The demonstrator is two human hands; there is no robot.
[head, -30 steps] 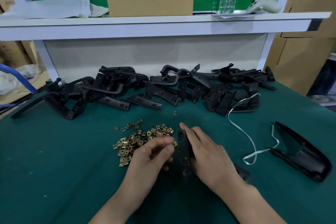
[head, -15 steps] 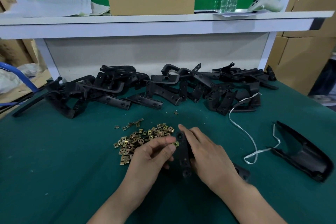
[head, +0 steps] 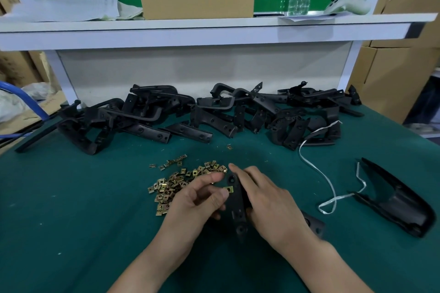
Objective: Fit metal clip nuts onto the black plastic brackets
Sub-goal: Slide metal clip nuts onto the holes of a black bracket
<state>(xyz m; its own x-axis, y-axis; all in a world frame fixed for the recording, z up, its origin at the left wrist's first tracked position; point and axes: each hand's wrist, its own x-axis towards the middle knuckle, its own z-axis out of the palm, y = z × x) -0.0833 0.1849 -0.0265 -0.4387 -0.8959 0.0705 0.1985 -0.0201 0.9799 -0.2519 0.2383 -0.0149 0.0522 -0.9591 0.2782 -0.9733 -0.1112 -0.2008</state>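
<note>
The left grip (head: 197,200) pinches 1 clip nut (head: 228,189) against the edge of a black bracket (head: 238,207), which the right grip (head: 269,200) clasps over the green worktop (head: 71,197).

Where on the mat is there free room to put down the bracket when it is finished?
The mat is bare left of the nuts, in front of the bracket heap, and at the near right, below the black cover. It is crowded along the back and in the middle, from nuts to strap.
</note>
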